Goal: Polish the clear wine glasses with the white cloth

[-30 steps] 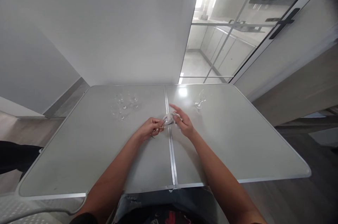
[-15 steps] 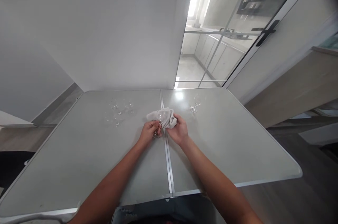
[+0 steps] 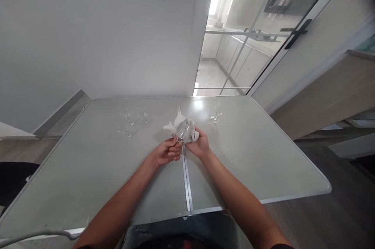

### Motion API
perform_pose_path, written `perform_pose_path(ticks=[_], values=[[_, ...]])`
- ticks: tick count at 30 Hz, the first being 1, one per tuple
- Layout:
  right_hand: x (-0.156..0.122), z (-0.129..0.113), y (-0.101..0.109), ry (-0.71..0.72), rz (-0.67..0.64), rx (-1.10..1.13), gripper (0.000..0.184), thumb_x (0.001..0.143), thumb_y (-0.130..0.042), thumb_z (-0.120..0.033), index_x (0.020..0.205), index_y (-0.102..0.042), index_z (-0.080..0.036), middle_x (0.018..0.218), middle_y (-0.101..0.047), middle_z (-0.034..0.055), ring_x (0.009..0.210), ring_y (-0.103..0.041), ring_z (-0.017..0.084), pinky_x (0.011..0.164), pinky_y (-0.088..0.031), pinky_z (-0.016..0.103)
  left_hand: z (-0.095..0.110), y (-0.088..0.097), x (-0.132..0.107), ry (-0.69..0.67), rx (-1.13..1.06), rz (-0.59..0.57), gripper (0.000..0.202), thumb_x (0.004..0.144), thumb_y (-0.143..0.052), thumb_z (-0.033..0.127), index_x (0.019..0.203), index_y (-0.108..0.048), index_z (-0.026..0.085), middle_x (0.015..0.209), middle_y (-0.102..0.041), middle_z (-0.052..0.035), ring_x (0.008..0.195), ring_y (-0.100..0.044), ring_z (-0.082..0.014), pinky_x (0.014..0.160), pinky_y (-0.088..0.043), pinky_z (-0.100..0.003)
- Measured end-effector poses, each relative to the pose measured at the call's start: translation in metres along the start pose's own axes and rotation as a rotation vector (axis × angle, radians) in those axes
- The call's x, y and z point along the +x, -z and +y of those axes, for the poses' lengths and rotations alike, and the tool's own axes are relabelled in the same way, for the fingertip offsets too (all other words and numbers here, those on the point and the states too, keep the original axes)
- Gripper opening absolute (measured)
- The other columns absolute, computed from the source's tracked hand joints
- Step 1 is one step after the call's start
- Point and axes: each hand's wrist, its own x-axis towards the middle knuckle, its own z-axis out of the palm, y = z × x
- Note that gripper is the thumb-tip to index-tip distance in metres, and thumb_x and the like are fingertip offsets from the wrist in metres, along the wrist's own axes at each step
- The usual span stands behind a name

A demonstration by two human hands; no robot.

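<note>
Over the middle of the table, my left hand is closed on the lower part of a clear wine glass. The bowl of the glass tilts away from me and lies against a white cloth. My right hand grips this cloth, its fingers partly hidden behind the folds. A loose end of the cloth sticks out to the left of the glass. The foot of the glass is hidden by my left fingers.
Several clear glasses stand on the left side of the table. One more stemmed glass stands at the back right. A metal seam divides the tabletop. Behind are a wall and a glazed door.
The wine glass has turned more upright, and its bowl now shows in front of the cloth. My left hand has rotated round its lower part. The cloth is spread higher behind the bowl.
</note>
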Motion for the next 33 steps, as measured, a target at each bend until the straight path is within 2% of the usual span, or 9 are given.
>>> perform_pose_path(ticks=[4, 8, 11, 16, 19, 23, 27, 30, 33], values=[[-0.003, 0.016, -0.005, 0.187, 0.08, -0.2, 0.044, 0.097, -0.044, -0.058, 0.116, -0.064, -0.023, 0.107, -0.071, 0.0074, 0.1, -0.068, 0.025, 0.087, -0.057, 0.041, -0.003, -0.005, 0.006, -0.212, 0.026, 0.178, 0.046, 0.085, -0.068, 0.058, 0.075, -0.053, 0.016, 0.054, -0.029, 0.0098, 0.042, -0.03, -0.0045, 0.053, -0.042, -0.023], [-0.004, 0.03, -0.002, 0.544, 0.134, -0.784, 0.055, 0.101, -0.041, -0.048, 0.15, -0.04, -0.021, 0.143, -0.054, 0.0153, 0.138, -0.047, 0.03, 0.112, -0.043, 0.049, -0.006, -0.009, 0.01, -0.437, 0.287, 0.412, 0.047, 0.087, -0.063, 0.059, 0.069, -0.053, 0.016, 0.054, -0.039, 0.0067, 0.043, -0.042, -0.0073, 0.052, -0.041, -0.024], [0.0, 0.021, 0.004, 0.742, -0.082, -1.246, 0.055, 0.103, -0.036, -0.031, 0.156, -0.033, -0.017, 0.157, -0.039, 0.0173, 0.153, -0.022, 0.031, 0.122, -0.027, 0.057, -0.004, -0.005, 0.007, -0.486, 0.535, 0.555, 0.043, 0.091, -0.057, 0.054, 0.068, -0.052, 0.018, 0.053, -0.044, 0.005, 0.044, -0.049, -0.0109, 0.05, -0.04, -0.025], [0.002, -0.016, 0.003, 0.8, -0.427, -1.52, 0.048, 0.101, -0.035, -0.019, 0.148, -0.046, -0.021, 0.147, -0.054, 0.0126, 0.145, -0.037, 0.029, 0.122, -0.02, 0.061, 0.006, 0.009, -0.001, -0.5, 1.162, 0.674, 0.029, 0.088, -0.057, 0.031, 0.061, -0.056, 0.019, 0.054, -0.055, -0.0013, 0.049, -0.052, -0.0148, 0.055, -0.034, -0.027], [-0.002, -0.036, 0.002, 0.68, -0.511, -1.43, 0.036, 0.1, -0.044, -0.026, 0.132, -0.059, -0.024, 0.13, -0.065, 0.0112, 0.127, -0.052, 0.029, 0.115, -0.034, 0.056, 0.009, 0.011, -0.005, -0.508, 1.434, 0.609, 0.021, 0.085, -0.062, 0.028, 0.066, -0.064, 0.019, 0.063, -0.064, -0.0062, 0.057, -0.053, -0.0176, 0.06, -0.032, -0.028], [-0.006, -0.046, 0.007, 0.355, -0.518, -1.117, 0.029, 0.099, -0.047, -0.039, 0.108, -0.069, -0.022, 0.1, -0.07, 0.0075, 0.093, -0.062, 0.024, 0.087, -0.05, 0.04, 0.01, 0.007, -0.011, -0.469, 1.457, 0.44, 0.016, 0.087, -0.063, 0.032, 0.077, -0.07, 0.021, 0.069, -0.066, -0.0049, 0.06, -0.054, -0.0174, 0.063, -0.032, -0.027], [-0.005, -0.033, 0.011, 0.15, -0.196, -0.639, 0.036, 0.095, -0.048, -0.05, 0.085, -0.068, -0.022, 0.081, -0.065, 0.0046, 0.077, -0.059, 0.021, 0.071, -0.05, 0.035, 0.012, 0.007, -0.016, -0.504, 1.28, 0.35, 0.029, 0.091, -0.059, 0.036, 0.069, -0.065, 0.019, 0.058, -0.056, 0.0003, 0.055, -0.047, -0.013, 0.059, -0.031, -0.024], [0.0, -0.017, 0.005, 0.129, 0.086, -0.306, 0.03, 0.088, -0.053, -0.048, 0.072, -0.058, -0.023, 0.067, -0.055, 0.0022, 0.065, -0.052, 0.019, 0.06, -0.047, 0.032, 0.009, 0.007, -0.012, -0.494, 1.049, 0.356, 0.041, 0.092, -0.058, 0.047, 0.064, -0.059, 0.017, 0.054, -0.05, 0.0018, 0.052, -0.044, -0.0116, 0.055, -0.031, -0.024], [0.004, -0.001, -0.009, 0.162, 0.179, -0.087, 0.028, 0.086, -0.05, -0.047, 0.071, -0.053, -0.023, 0.065, -0.054, 0.0018, 0.062, -0.052, 0.018, 0.056, -0.048, 0.032, 0.0, 0.004, -0.002, -0.495, 0.754, 0.373, 0.047, 0.089, -0.058, 0.059, 0.067, -0.058, 0.017, 0.052, -0.049, 0.0025, 0.05, -0.045, -0.0112, 0.055, -0.037, -0.024]])
